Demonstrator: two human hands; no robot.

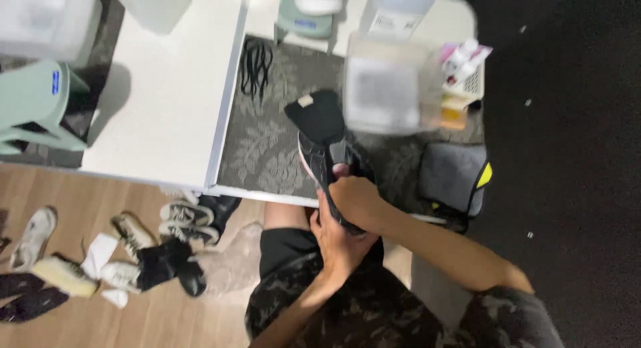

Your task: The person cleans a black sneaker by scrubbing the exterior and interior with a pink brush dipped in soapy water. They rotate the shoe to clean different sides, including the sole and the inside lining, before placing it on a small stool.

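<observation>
A black sneaker [325, 144] with a pink-edged sole is held over the front edge of a grey leaf-patterned mat [267, 144]. My left hand [336, 244] grips it from below at the heel end. My right hand [357, 198] is closed over its upper side, the fingers inside or around the opening. The shoe's tongue [317, 111] is pulled up and points away from me. A bundle of black laces [256, 64] lies on the mat at the far left.
A clear plastic box [384, 84] and a basket of small bottles [464, 71] stand at the back right. A grey and yellow cloth [454, 174] lies on the right. Several shoes and socks [133, 254] are scattered on the wooden floor. A green stool [37, 104] stands at the left.
</observation>
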